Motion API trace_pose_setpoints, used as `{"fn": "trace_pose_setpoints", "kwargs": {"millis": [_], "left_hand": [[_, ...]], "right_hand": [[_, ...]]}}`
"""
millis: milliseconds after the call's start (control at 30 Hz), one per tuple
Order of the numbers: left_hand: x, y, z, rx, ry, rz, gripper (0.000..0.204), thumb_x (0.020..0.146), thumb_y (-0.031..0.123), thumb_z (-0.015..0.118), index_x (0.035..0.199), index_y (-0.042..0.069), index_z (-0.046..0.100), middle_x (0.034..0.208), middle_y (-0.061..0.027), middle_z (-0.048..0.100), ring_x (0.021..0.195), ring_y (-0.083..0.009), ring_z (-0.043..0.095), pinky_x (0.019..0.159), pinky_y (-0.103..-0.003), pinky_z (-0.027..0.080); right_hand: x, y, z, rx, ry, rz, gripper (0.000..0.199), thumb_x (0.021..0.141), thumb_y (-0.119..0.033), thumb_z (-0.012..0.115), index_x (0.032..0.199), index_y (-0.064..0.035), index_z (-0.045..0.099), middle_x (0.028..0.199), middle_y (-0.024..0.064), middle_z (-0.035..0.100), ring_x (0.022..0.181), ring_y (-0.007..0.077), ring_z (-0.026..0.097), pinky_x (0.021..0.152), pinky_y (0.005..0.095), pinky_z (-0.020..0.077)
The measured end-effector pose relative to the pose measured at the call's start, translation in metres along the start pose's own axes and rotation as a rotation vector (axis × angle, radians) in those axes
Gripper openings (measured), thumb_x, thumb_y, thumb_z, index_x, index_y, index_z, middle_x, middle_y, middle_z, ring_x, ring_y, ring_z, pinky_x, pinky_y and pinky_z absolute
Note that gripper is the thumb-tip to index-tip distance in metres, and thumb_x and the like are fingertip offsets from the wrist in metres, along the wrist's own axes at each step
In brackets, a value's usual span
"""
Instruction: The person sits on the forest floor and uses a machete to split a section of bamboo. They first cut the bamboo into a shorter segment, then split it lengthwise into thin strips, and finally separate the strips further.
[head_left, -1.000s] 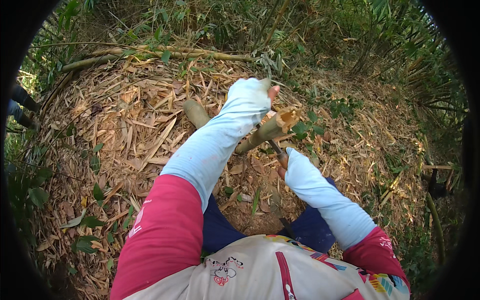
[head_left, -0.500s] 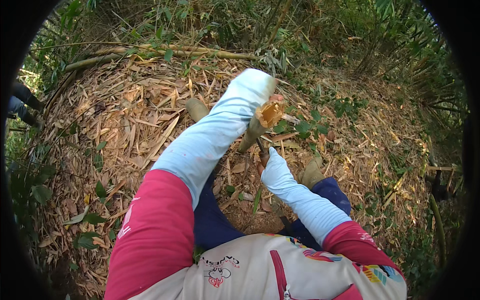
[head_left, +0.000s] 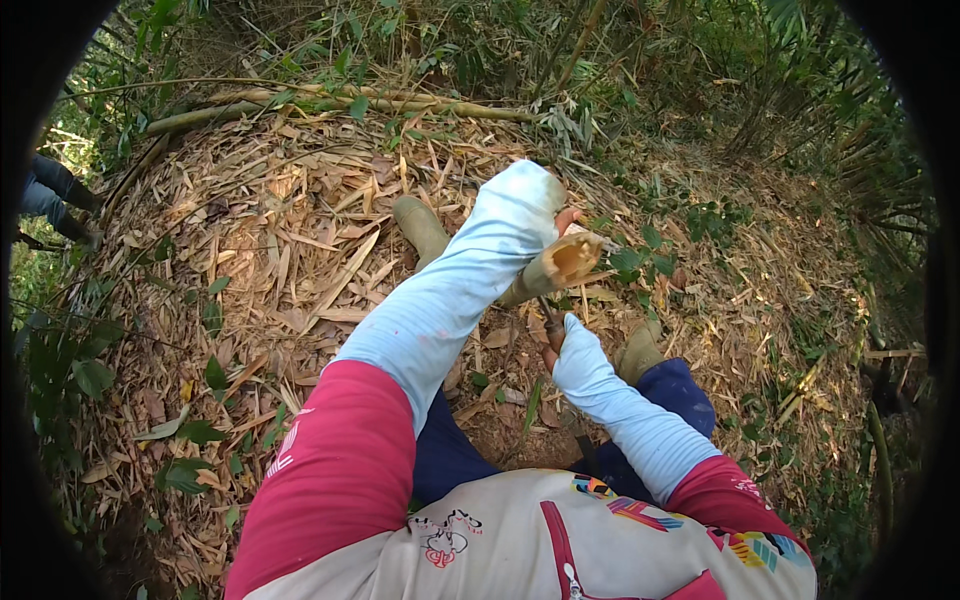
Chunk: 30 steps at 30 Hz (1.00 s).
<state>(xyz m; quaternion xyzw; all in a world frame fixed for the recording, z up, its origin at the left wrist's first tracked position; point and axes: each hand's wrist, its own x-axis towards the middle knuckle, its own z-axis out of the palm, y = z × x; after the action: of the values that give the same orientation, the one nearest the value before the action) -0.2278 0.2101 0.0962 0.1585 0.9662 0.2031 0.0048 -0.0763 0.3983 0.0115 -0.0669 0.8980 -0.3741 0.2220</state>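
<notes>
Between two smooth olive-green boots [head_left: 420, 228], a hollow, rounded, tan-green bamboo tube [head_left: 548, 275] leans with its open end up and to the right, its wall smooth on the outside and its mouth ragged, splintered and warm orange-tan within. Part of its lower length is hidden by the left forearm. The left hand [head_left: 566, 219] is just beyond the tube, covered almost to the fingers by a stretchy pale blue sleeve [head_left: 450, 270], creased and faintly stained; only a fingertip or two show, so one cannot tell how wide its grip is or what it holds. Nearer the body, the right hand [head_left: 554, 349], in a matching ribbed cuff, has its grip closed around a rounded brown handle [head_left: 555, 328], from which a narrow dark shaft [head_left: 543, 306] runs up toward the tube's underside; its far end is out of sight. Deep blue cloth trousers [head_left: 450, 460] spread to either side below an off-white shirt [head_left: 500, 520] with crimson upper sleeves and a crimson zip strip. All around lies a rough, dry litter of papery tan leaves [head_left: 270, 340], curled and strap-shaped. Long, smooth yellow-green poles [head_left: 430, 103] lie across it farther off, and at the far left stand another person's legs in blue trousers [head_left: 55, 200].
</notes>
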Motion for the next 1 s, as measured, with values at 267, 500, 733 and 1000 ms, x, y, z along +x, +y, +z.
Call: {"fn": "trace_pose_setpoints", "kwargs": {"millis": [267,500,733,1000], "left_hand": [[0.051,-0.071,0.057,0.101,-0.142,-0.127,0.03,0.083,0.037,0.068,0.088,0.008,0.073,0.086,-0.0133,0.069,0.083,-0.0337,0.066,0.073,-0.038,0.055],[0.075,-0.021,0.056,0.07,-0.085,-0.045,0.015,0.077,0.019,0.069,0.083,0.006,0.073,0.091,-0.0182,0.07,0.088,-0.0352,0.068,0.076,-0.041,0.056],[0.032,-0.144,0.127,-0.062,0.227,0.045,0.024,0.082,0.025,0.075,0.089,0.003,0.069,0.086,-0.0131,0.062,0.075,-0.0309,0.059,0.068,-0.041,0.048],[-0.037,-0.115,0.063,0.274,0.353,0.217,0.022,0.08,0.027,0.074,0.084,0.006,0.068,0.081,-0.0162,0.059,0.078,-0.0386,0.052,0.073,-0.044,0.041]], "right_hand": [[0.028,-0.047,-0.058,-0.248,-0.21,0.036,0.04,0.082,-0.017,0.07,0.114,-0.002,0.052,0.086,0.0197,0.061,0.08,0.0354,0.06,0.073,0.0416,0.0485],[0.028,0.006,-0.03,-0.045,0.055,-0.014,0.029,0.087,-0.018,0.065,0.105,0.0011,0.054,0.087,0.0206,0.063,0.079,0.0379,0.062,0.073,0.0434,0.0511],[0.026,-0.052,-0.051,-0.007,-0.057,-0.173,0.016,0.088,-0.015,0.06,0.095,-0.001,0.061,0.078,0.0237,0.064,0.076,0.04,0.065,0.067,0.0466,0.0497],[0.023,-0.026,0.069,0.254,-0.036,-0.202,0.021,0.091,-0.021,0.055,0.101,-0.0022,0.057,0.082,0.0226,0.065,0.078,0.0403,0.066,0.069,0.0454,0.0506]]}}
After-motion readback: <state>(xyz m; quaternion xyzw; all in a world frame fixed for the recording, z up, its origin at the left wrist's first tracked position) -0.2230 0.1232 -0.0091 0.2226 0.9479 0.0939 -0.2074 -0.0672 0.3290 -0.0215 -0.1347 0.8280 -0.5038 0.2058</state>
